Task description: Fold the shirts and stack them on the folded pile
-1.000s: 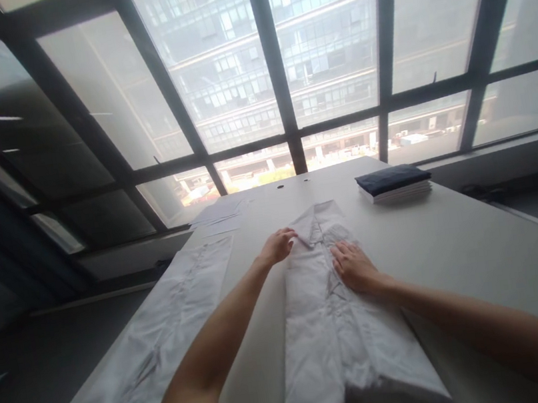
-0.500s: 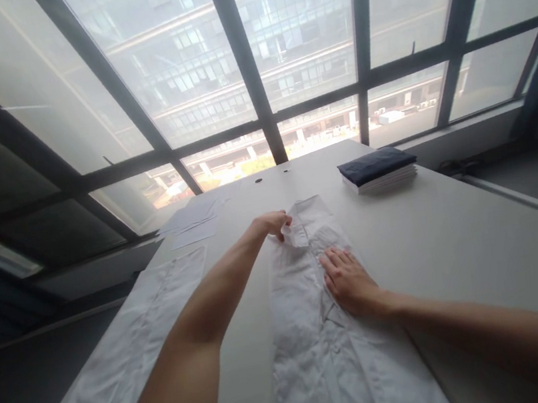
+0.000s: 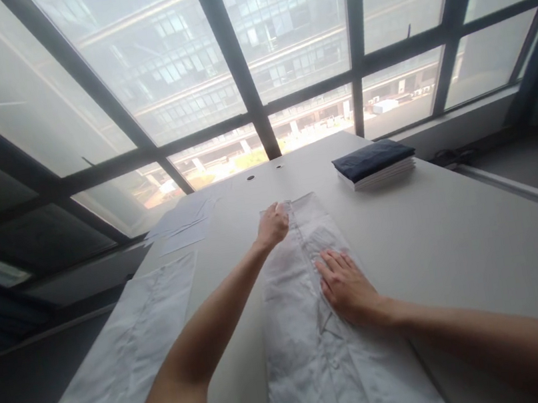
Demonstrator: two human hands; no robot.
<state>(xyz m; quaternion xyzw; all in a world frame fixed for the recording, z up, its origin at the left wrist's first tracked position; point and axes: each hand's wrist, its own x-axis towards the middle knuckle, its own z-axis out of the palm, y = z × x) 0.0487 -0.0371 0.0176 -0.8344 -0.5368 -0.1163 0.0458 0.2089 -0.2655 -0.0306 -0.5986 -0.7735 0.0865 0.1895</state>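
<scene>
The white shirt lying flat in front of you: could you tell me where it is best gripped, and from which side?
Probably the far collar end of the white shirt, pinched from the left, where the left hand already is. Its edge there is free, while the right hand pins the middle flat.

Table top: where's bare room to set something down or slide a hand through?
Widest bare stretch of the table: right of the white shirt, nearer than the stack of folded garments. A narrower lane runs between the shirt and the white cloth at the left edge. Crowded: the middle, with left hand and right hand on the shirt.
</scene>
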